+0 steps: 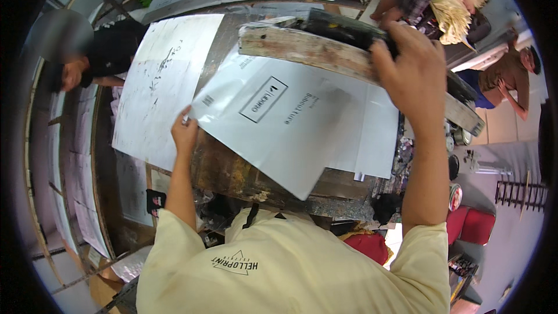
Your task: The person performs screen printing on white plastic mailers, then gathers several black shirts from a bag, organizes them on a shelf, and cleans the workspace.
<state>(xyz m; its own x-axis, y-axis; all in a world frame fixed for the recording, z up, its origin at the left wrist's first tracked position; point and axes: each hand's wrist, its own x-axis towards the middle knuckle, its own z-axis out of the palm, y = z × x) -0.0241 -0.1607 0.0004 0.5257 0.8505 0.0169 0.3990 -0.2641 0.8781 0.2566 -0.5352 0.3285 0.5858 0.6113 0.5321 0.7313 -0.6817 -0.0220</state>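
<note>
My left hand (185, 134) pinches the left corner of a glossy white printed sheet (232, 122), which looks like a plastic bag. The sheet is tilted, and its near corner hangs over the front of the stained worktable (224, 171). Dark print and a boxed mark show on it. My right hand (410, 61) is closed on a raised wooden frame (314, 52), at its dark, ink-stained upper part. The frame's long bar stands over the sheet's far side. Under the sheet on the right lies a white board or paper (378, 145).
A large white sheet with dark smudges (165, 81) covers the table's left side. Racks with white sheets (84, 168) stand left and at the back. A person in black (107, 52) is at the left; others are at the far right. Tins (455, 196) stand right.
</note>
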